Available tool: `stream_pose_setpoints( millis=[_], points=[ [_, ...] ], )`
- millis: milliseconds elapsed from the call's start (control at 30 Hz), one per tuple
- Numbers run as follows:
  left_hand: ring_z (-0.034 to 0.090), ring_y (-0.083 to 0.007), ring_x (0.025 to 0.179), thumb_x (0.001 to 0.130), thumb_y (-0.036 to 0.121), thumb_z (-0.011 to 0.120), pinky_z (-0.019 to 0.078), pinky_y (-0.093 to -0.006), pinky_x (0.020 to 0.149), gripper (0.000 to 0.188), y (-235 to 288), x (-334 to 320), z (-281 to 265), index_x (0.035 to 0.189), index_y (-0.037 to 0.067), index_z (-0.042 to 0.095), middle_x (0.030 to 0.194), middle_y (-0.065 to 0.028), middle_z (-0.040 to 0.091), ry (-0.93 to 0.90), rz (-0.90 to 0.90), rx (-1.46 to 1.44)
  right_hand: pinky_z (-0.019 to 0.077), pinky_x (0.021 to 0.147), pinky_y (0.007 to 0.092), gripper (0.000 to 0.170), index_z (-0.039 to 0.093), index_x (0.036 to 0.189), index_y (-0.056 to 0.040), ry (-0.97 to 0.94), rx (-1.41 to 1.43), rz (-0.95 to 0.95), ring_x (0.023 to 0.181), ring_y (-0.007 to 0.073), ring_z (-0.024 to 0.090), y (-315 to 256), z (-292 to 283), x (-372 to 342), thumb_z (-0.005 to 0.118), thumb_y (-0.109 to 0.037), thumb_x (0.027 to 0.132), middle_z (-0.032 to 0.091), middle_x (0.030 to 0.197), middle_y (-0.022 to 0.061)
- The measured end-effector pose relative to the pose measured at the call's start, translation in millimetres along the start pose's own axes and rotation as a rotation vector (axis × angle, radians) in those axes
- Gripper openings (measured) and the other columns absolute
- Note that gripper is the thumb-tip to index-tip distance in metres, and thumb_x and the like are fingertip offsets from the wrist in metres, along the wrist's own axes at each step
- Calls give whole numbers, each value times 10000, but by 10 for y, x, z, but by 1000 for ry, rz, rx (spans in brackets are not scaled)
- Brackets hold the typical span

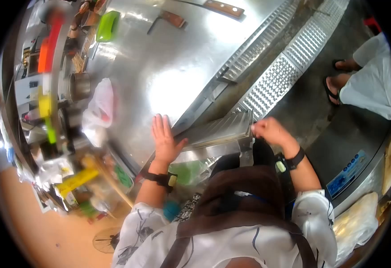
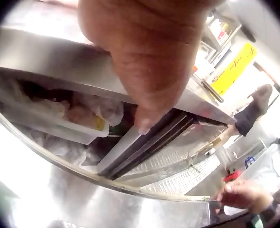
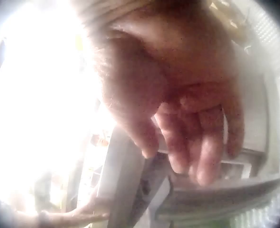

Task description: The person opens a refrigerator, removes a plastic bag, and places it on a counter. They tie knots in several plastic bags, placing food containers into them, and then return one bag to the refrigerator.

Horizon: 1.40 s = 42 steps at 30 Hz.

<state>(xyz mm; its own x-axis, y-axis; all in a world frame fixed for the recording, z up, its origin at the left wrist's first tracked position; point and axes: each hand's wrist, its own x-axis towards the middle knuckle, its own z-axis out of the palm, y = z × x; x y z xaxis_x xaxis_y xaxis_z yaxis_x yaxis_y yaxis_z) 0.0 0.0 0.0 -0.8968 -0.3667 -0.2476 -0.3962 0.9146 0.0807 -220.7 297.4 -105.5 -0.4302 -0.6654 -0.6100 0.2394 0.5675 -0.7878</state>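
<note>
My left hand [image 1: 165, 140] rests on the front edge of the steel counter [image 1: 133, 58], fingers straight and spread, thumb out to the side. In the left wrist view its thumb [image 2: 147, 121] hangs over the counter's front rim. Below that rim, a steel refrigerator door [image 2: 154, 204] stands swung out. At the door's far end, my right hand [image 1: 271, 131] has its fingers curled at the edge; the right wrist view shows the fingers [image 3: 206, 161] bent down over it. Inside the opening, a white bin [image 2: 59, 128] holds bagged food.
Two wooden-handled blades, a cleaver [image 1: 172, 18] and a knife [image 1: 224, 8], lie at the counter's far end. A white plastic bag [image 1: 99, 111] and a metal pot [image 1: 79, 86] stand at left. Perforated metal grating [image 1: 273, 82] runs along the floor. Another person's sandalled foot [image 1: 334, 91] is at right.
</note>
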Motion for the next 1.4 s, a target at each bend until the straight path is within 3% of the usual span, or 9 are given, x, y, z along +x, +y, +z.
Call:
stream_pose_setpoints(
  millis=[100, 200, 367, 433, 533, 733, 900, 1100, 1400],
  points=[
    [69, -454, 1438, 736, 366, 776, 79, -551, 1146, 1085, 111, 93, 208, 1494, -25, 106, 1539, -288, 109, 44, 21, 27, 506, 781, 299, 335, 664, 1073, -24, 132, 105, -204, 882, 169, 660, 247, -67, 366, 621, -314, 911, 689, 917, 133],
    [58, -461, 1437, 759, 396, 750, 71, -548, 1147, 1069, 77, 75, 162, 1494, -31, 101, 1540, -294, 101, 52, 22, 38, 511, 890, 345, 496, 513, 1259, 46, 20, 712, -182, 1070, 278, 616, -8, 52, 856, 560, -344, 956, 604, 1175, 228],
    [32, -455, 1443, 800, 486, 678, 46, -544, 1150, 1055, 78, 64, 144, 1495, -38, 82, 1548, -296, 68, 12, 23, 64, 479, 966, 556, 764, 135, 1389, 156, -16, 1450, 104, 1190, 483, 481, -536, 47, 1295, 432, -431, 1001, 377, 1303, 407],
    [31, -452, 1444, 803, 490, 673, 45, -542, 1151, 1052, 52, 78, 148, 1495, -38, 83, 1548, -294, 69, 23, 24, 72, 439, 996, 581, 786, 137, 1384, 150, 9, 1526, 166, 1230, 500, 430, -670, 74, 1431, 408, -478, 998, 300, 1349, 411],
    [32, -448, 1446, 804, 489, 669, 41, -540, 1152, 1049, 65, 80, 154, 1496, -38, 82, 1549, -293, 69, 29, 23, 66, 526, 896, 543, 581, 263, 1418, -145, 99, 1555, 280, 1151, 454, 513, -834, 143, 1489, 338, -536, 996, 359, 1301, 384],
    [45, -453, 1443, 783, 451, 695, 38, -543, 1154, 1059, 143, 41, 161, 1498, -34, 83, 1548, -297, 73, 32, 13, 59, 551, 792, 461, 576, 349, 1351, -99, 142, 1855, 170, 979, 359, 520, -801, 274, 1496, 497, -497, 962, 397, 1208, 242],
    [125, -484, 1422, 731, 431, 748, 86, -600, 1137, 1066, 754, -495, 443, 1490, -19, 149, 1526, -306, 149, -83, 403, -168, 549, 736, 440, 526, 406, 1284, -104, 147, 1928, 187, 886, 311, 513, -650, 346, 1439, 623, -413, 918, 428, 1145, 148],
    [293, -437, 1371, 725, 254, 763, 214, -555, 1119, 854, 759, -493, 1174, 1409, -8, 324, 1450, -252, 344, -155, 388, -153, 521, 662, 361, 394, 514, 1080, -31, 100, 1830, 147, 735, 236, 573, 187, -107, 505, 633, -371, 921, 579, 923, 126],
    [221, -472, 1400, 742, 111, 669, 149, -581, 1140, 816, 757, -258, 1260, 1433, -52, 268, 1490, -280, 272, 63, 341, -38, 362, 450, 293, 510, 514, 957, -49, 679, 1124, 91, 502, 143, 431, 1079, -703, -647, 456, -556, 961, 497, 673, 66]
  ],
)
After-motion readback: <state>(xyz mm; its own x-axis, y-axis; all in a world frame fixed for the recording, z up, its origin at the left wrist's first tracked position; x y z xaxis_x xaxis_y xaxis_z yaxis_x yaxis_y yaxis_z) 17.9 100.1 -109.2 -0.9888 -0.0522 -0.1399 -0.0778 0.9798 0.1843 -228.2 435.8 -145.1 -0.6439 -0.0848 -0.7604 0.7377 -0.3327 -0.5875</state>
